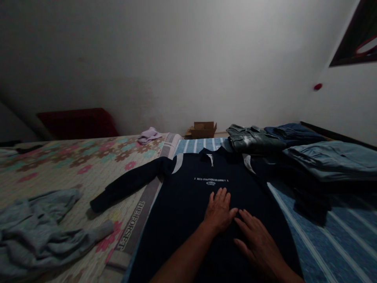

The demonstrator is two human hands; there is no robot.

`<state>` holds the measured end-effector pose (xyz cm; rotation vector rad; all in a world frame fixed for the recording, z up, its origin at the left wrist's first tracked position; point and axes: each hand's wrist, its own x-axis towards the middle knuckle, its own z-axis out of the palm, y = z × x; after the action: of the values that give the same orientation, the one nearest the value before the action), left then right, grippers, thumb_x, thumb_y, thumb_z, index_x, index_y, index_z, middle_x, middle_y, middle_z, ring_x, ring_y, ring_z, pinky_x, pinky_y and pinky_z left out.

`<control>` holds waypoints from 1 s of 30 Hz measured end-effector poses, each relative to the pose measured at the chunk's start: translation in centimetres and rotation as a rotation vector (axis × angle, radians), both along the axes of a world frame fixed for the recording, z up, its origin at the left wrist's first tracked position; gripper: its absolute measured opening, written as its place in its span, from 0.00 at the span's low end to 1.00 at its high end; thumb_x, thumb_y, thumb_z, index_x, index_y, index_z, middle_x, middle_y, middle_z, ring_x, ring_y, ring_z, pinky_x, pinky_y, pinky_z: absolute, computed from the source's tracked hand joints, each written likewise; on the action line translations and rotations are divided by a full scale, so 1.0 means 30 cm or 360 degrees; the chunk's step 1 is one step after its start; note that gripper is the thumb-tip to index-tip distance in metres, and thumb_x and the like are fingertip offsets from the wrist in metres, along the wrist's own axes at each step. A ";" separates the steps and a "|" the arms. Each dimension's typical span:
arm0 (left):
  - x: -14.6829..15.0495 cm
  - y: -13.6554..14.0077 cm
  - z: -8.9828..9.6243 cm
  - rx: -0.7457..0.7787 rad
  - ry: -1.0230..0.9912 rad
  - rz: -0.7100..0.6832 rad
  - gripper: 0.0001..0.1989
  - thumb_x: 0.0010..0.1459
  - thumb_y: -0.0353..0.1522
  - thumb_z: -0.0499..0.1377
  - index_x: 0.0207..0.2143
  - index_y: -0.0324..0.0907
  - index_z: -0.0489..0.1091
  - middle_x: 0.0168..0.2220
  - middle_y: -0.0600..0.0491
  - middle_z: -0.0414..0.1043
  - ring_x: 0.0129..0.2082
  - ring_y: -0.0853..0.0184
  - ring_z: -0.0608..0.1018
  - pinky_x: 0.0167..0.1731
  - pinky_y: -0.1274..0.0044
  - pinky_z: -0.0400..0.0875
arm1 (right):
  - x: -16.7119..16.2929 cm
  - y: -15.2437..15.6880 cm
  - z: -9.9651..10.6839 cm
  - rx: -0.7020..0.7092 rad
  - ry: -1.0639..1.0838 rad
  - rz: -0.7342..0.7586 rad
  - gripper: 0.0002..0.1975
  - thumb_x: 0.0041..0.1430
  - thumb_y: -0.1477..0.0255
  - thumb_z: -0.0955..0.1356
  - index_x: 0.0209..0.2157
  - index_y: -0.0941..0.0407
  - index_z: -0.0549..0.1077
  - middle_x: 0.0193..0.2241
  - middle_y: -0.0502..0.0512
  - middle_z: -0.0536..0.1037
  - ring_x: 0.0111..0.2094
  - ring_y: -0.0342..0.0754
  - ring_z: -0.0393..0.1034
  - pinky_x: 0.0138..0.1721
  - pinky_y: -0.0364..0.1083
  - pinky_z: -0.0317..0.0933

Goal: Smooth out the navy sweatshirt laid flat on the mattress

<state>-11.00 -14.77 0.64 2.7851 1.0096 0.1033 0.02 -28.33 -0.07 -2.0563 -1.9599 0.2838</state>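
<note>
A dark navy long-sleeved shirt [182,204] lies spread out face up, its zipped collar pointing away from me. Pale panels mark the shoulders, and white lettering runs across the chest. One sleeve stretches out to the left over the flowered cover; the other lies to the right, dim against the dark cloth there. My left hand [219,210] rests flat on the shirt's front just below the lettering, fingers stretched out. Close beside it, my right hand [256,236] lies on the shirt too, a little nearer to me, with fingers extended and thumb apart. Neither hand grips the fabric.
A grey garment [44,232] lies crumpled at left on the flowered cover [97,169]. A small pink cloth [149,135] sits farther back. Folded jeans [332,157] and a dark folded garment [255,138] are stacked at right on the blue striped sheet [321,239]. A cardboard box [203,130] stands by the wall.
</note>
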 end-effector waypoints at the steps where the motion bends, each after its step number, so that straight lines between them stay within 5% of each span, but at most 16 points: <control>1: 0.000 0.000 -0.003 0.0004 0.0000 -0.0002 0.30 0.62 0.46 0.41 0.61 0.39 0.51 0.65 0.46 0.46 0.65 0.60 0.46 0.61 0.60 0.44 | 0.000 -0.001 0.000 0.0009 0.0004 -0.0006 0.25 0.59 0.62 0.62 0.57 0.55 0.64 0.61 0.58 0.57 0.62 0.55 0.48 0.60 0.56 0.47; 19: 0.002 0.001 0.000 -0.0009 -0.0011 0.0009 0.32 0.62 0.48 0.39 0.61 0.38 0.52 0.65 0.45 0.45 0.65 0.60 0.46 0.61 0.60 0.43 | -0.003 0.002 0.013 0.0033 0.0036 -0.0007 0.25 0.59 0.64 0.62 0.57 0.55 0.64 0.61 0.60 0.57 0.62 0.56 0.48 0.59 0.57 0.48; 30: 0.005 0.003 0.015 -0.0099 0.0071 -0.0007 0.33 0.62 0.49 0.36 0.63 0.38 0.49 0.66 0.46 0.40 0.65 0.60 0.42 0.61 0.59 0.41 | -0.025 -0.005 0.099 -0.0390 0.0046 0.0075 0.33 0.58 0.58 0.61 0.61 0.58 0.55 0.63 0.61 0.45 0.63 0.58 0.37 0.61 0.60 0.37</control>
<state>-10.85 -14.66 1.10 2.7449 0.9992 0.0091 -0.73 -28.48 2.90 -2.1382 -2.0457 0.5871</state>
